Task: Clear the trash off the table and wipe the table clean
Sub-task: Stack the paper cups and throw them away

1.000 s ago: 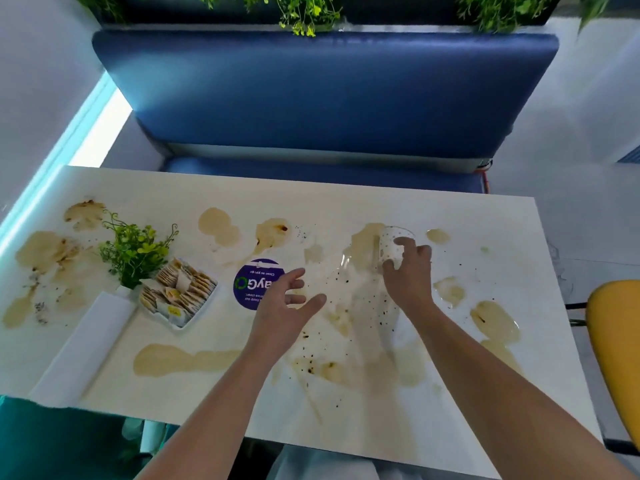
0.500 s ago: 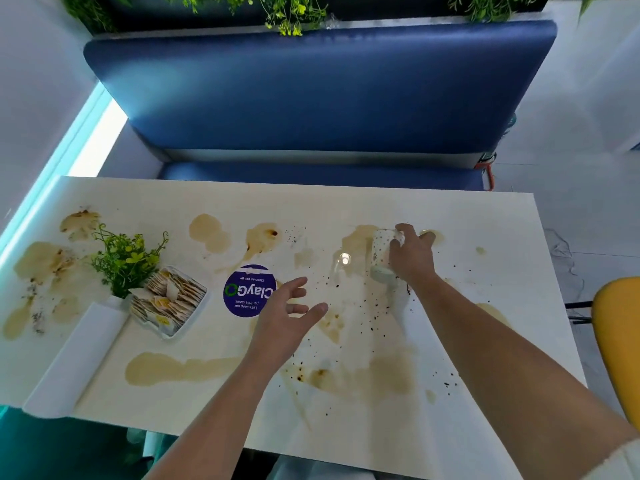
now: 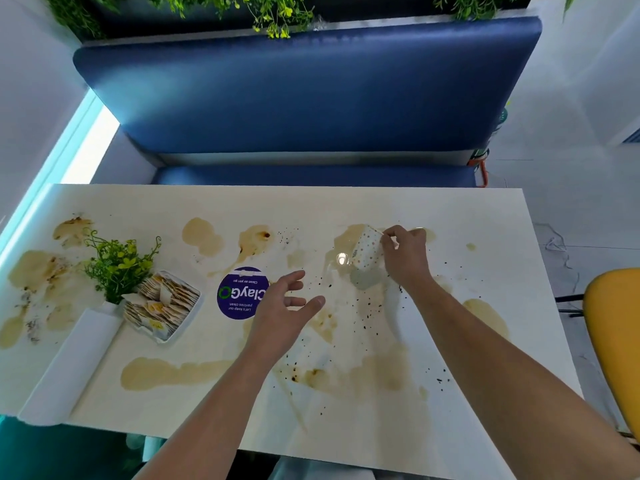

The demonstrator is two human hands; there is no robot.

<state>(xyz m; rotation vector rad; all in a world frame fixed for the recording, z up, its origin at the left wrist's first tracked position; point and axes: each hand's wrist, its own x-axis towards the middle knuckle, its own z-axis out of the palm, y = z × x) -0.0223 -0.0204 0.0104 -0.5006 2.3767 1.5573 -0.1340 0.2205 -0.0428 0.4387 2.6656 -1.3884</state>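
A white table (image 3: 485, 216) is covered with brown spill stains and dark specks. My right hand (image 3: 406, 257) grips a white paper cup with coloured dots (image 3: 366, 249), held tilted just above a stain at the table's far middle. Its shadow falls on the table below it. My left hand (image 3: 284, 308) hovers over the table's middle with fingers spread and holds nothing. It lies beside a round purple sticker (image 3: 237, 293).
At the left stand a small green plant (image 3: 117, 263), a white tray of sachets (image 3: 162, 306) and a long white roll (image 3: 74, 365). A blue bench (image 3: 304, 98) runs behind the table. A yellow chair (image 3: 614, 327) stands at the right.
My right hand has lifted and tilted the dotted cup off the table. My left hand has stayed over the middle, fingers spread. The view has shifted slightly.
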